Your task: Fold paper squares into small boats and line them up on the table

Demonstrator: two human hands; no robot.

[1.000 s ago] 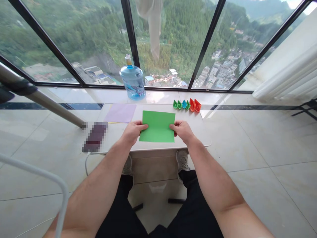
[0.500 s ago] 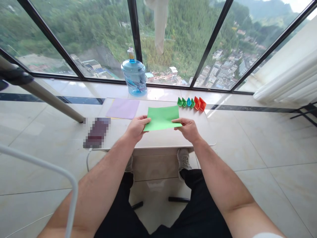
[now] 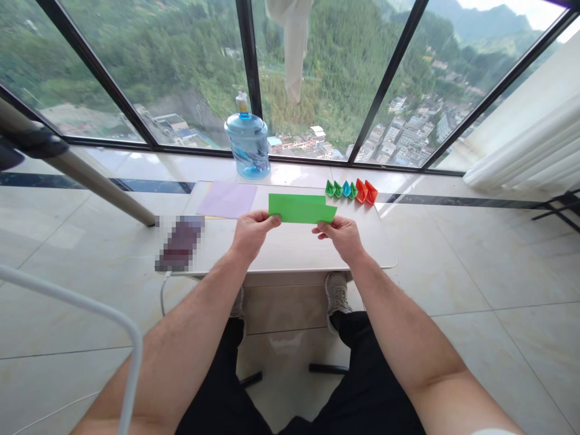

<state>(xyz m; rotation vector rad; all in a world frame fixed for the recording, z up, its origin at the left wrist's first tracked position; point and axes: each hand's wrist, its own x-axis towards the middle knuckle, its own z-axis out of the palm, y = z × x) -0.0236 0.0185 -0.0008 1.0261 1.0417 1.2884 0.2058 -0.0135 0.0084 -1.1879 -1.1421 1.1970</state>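
Note:
A sheet of green paper (image 3: 299,208) is held up over the small white table (image 3: 290,257). Its near part is bent over, so it looks like a narrow band with uneven layers at the right end. My left hand (image 3: 254,232) pinches the lower left corner, thumb on top. At the lower right, my right hand (image 3: 342,235) grips the paper between thumb and fingers. Behind the right hand stand several small folded paper pieces: green ones (image 3: 332,189), a blue one (image 3: 347,189) and orange-red ones (image 3: 366,191).
Purple paper (image 3: 229,199) lies at the table's back left, a yellowish edge under it. A pixelated flat object (image 3: 180,243) with a cable sits at the left corner. A blue water jug (image 3: 248,144) stands by the window. A pale pole (image 3: 104,178) slants in from the left.
The green paper went from a wider, slightly curved sheet to a narrow doubled band, its near edge turned up and over. Both hands still hold its ends.

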